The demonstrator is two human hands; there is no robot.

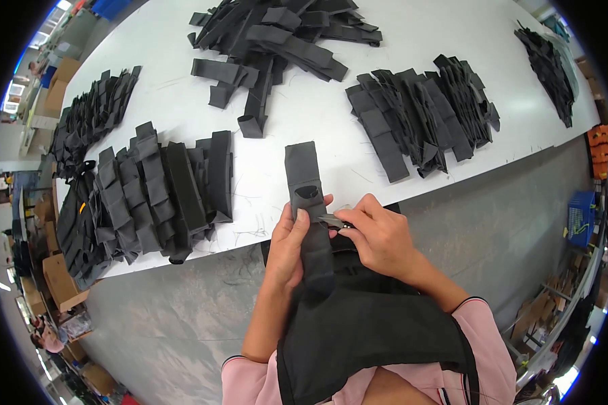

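My left hand (pixel 288 248) is closed around a long black fabric strap (pixel 302 163), with the thumb lying on its face. The strap's far end extends over the table edge, and its near end hangs down toward my apron. An open loop shows in the strap just beyond my fingers. Between the fingers of my right hand (pixel 384 236) is a small pair of thread snips (pixel 332 221). Their blades point left and meet the strap's right edge beside my left fingers. Whether the blades touch a thread cannot be made out.
On the white table (pixel 277 233) lies a loose heap of black straps (pixel 277 40) at the far middle. Rows of similar straps stand at the left (pixel 162 192) and right (pixel 412 121). A further bundle (pixel 547 74) lies far right. Thread scraps dot the tabletop.
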